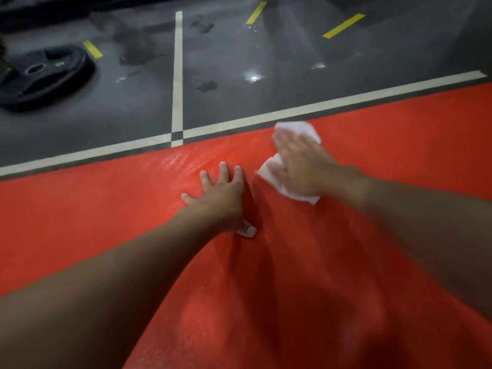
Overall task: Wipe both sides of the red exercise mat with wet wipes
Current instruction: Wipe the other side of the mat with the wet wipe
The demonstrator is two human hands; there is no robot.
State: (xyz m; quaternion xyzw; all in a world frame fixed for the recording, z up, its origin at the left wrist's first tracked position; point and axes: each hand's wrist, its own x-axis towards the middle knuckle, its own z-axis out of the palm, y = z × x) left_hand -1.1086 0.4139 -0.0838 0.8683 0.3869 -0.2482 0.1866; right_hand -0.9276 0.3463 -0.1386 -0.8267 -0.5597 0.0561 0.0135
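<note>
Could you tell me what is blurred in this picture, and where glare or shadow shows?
In the head view, the right hand and the white wipe under it are motion-blurred, the left hand is sharp; glare patches shine on the grey floor; the left hand throws a shadow onto the red mat.

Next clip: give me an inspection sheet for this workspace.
Surface: grey floor, white lines, yellow tape marks, damp-looking patches.
Job's things: red mat spread on the floor, creased beside the left hand; white wet wipe on it.
Clutter: black weight plate on the floor, far left, off the mat.
Grippers: left hand flat on mat, fingers spread; right hand flat on wipe, blurred.
Cables: nothing seen.
Surroundings: dark top edge, unclear.
</note>
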